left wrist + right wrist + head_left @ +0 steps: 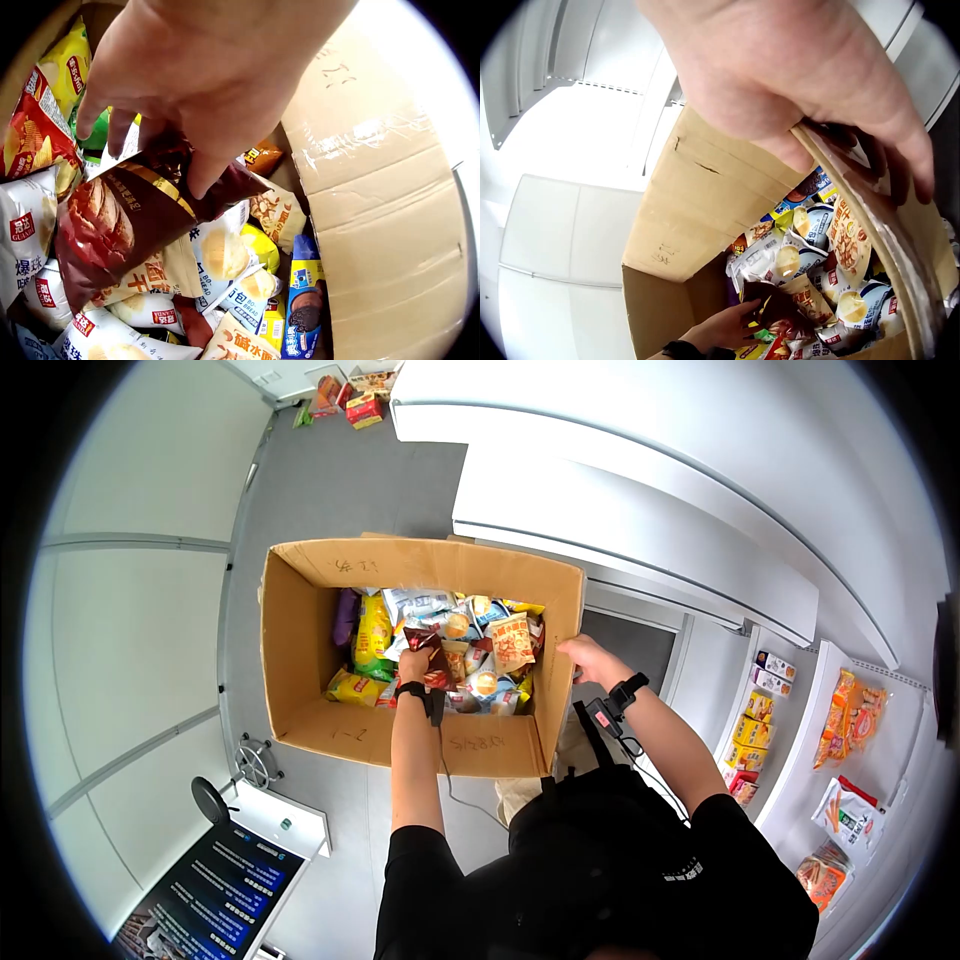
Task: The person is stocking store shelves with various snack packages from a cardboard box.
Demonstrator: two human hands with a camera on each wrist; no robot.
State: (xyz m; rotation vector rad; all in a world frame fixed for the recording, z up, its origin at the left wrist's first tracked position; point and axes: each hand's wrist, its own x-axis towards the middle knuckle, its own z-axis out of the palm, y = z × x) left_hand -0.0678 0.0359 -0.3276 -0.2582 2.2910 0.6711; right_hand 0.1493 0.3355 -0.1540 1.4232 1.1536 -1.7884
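Observation:
A large cardboard box (pixel 420 565) full of packaged snacks stands in front of me. My left hand (pixel 413 665) reaches down inside and pinches a dark maroon bag (pixel 112 225) with bread pictured on it, thumb on one side and fingers partly hidden behind. The bag lies over white bread packets (pixel 225 251) and a tan packet (pixel 176 270). Beside it are a red chip bag (pixel 37 135) and a yellow bag (pixel 71 64). At the box's right wall, my right hand (pixel 795 82) grips the cardboard edge, thumb inside and fingers over the outer side.
White shelves (pixel 630 490) run along the far side and the right, where orange snack bags (pixel 850 720) and small boxes (pixel 752 732) sit. A screen (pixel 215 890) is at lower left, near a round wheeled base (pixel 258 760). More packages (pixel 363 410) lie on the floor at the back.

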